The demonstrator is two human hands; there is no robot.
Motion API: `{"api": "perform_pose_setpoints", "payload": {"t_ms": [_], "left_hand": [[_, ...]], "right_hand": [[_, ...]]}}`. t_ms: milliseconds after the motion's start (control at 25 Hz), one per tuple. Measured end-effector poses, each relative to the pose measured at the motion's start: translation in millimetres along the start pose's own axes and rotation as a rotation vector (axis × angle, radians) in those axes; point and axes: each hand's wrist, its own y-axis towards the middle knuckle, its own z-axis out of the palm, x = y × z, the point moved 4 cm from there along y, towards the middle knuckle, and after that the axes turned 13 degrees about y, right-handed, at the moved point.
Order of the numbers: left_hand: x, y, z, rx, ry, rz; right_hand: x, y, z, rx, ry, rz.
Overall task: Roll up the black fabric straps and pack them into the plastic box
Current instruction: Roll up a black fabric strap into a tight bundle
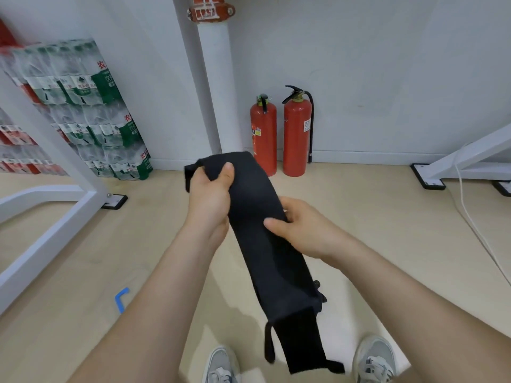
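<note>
A long black fabric strap (273, 261) hangs in the air in front of me, running from upper left down toward my feet. My left hand (211, 197) grips its folded top end, thumb pressed on the cloth. Lower down, my right hand (298, 225) pinches the strap's right edge about a third of the way along. The bottom end dangles loose with thin black loops sticking out near my shoes. No plastic box is in view.
Two red fire extinguishers (279, 134) stand against the white wall behind the strap. Shrink-wrapped packs of water bottles (91, 111) are stacked at the left. White table legs (55, 205) stand left and right, a white cable (470, 214) trails on the right floor, and blue tape (121, 299) marks the floor.
</note>
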Motion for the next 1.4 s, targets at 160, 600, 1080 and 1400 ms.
{"api": "perform_pose_setpoints", "payload": {"t_ms": [160,600,1080,1400], "left_hand": [[7.0,-15.5,13.2,0.221,0.061,-0.094],[22.7,-32.3,19.1,0.317,0.216,-0.127],[13.0,-31.3,14.6,0.452,0.369,-0.117],[12.9,-20.1,5.7,0.342,0.319,-0.152]], "right_hand": [[6.3,5.6,-6.0,-0.257,0.264,-0.133],[8.0,12.3,-17.2,-0.284,0.245,-0.007],[16.3,4.1,-18.4,-0.345,0.276,-0.117],[20.9,-1.2,-12.6,-0.202,0.229,-0.072]]}}
